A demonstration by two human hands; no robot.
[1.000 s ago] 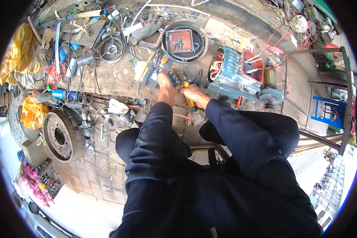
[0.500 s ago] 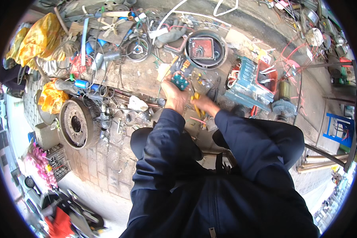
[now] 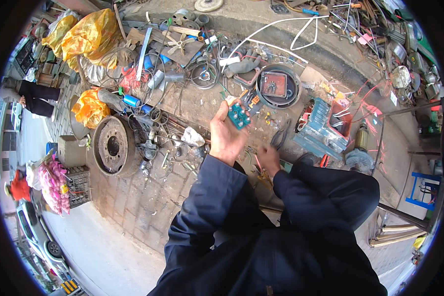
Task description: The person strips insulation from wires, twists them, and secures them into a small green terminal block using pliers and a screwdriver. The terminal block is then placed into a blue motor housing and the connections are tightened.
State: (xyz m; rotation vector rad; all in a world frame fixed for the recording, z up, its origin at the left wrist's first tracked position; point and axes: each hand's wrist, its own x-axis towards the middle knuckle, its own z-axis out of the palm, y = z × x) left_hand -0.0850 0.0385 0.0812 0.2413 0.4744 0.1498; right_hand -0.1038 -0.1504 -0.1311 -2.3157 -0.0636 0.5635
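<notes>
A teal terminal block (image 3: 239,117) with several metal studs is gripped at its edges by the fingers of my left hand (image 3: 228,138), palm turned up, above the work area. Lower and to the right, my right hand (image 3: 269,160) hangs near the ground with its fingers curled; what they hold, if anything, is hidden. Something yellow, perhaps tool handles (image 3: 265,181), shows just below that hand. Dark-handled pliers (image 3: 279,139) lie beyond it. To their right sits a teal motor housing (image 3: 320,129) with an open, red-edged box and loose white wires.
A round dark basin (image 3: 297,101) holds a red square tray (image 3: 274,85) of small metal parts. A rusty wheel rim (image 3: 99,148) stands at left, near orange bags (image 3: 91,32). A motor rotor (image 3: 361,140) lies right of the housing. Scrap and cables crowd the far side.
My left hand has lifted the terminal block and turned it toward me. My right hand has moved away from it and down; the yellow-handled pliers no longer show in its fingers. The view has shifted.
</notes>
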